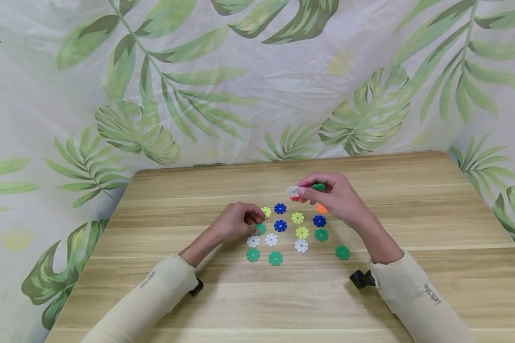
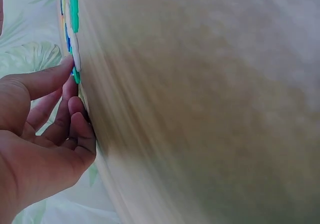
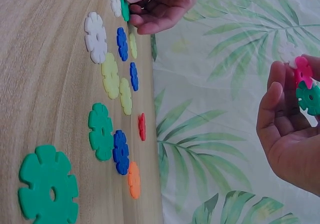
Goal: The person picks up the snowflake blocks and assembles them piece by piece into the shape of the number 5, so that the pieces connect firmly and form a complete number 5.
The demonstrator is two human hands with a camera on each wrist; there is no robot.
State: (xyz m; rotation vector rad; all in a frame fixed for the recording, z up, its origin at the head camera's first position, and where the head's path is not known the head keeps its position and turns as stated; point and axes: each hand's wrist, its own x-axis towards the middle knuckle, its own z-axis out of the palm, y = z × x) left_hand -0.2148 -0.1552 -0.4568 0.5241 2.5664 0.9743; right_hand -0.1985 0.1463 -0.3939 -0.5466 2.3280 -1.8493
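My right hand (image 1: 334,197) is raised over the far part of the table. It holds a short chain of joined notched plastic discs: a white disc (image 1: 292,191), a pink disc (image 3: 302,70) and a green disc (image 3: 308,98). Fingers cover part of the chain. At the left of the loose discs, my left hand (image 1: 240,221) is low at the tabletop, its thumb and fingertips pinching the edge of a green disc (image 1: 262,229). A white disc (image 1: 253,240) lies close by that hand, and a yellow disc (image 1: 266,212) is just beyond its fingers.
More notched discs lie flat on the wooden table (image 1: 154,228): blue (image 1: 280,226), yellow (image 1: 302,232), white (image 1: 301,246), green (image 1: 342,252), orange (image 1: 322,208) and red (image 3: 142,126). A leaf-patterned cloth (image 1: 197,95) hangs behind the table.
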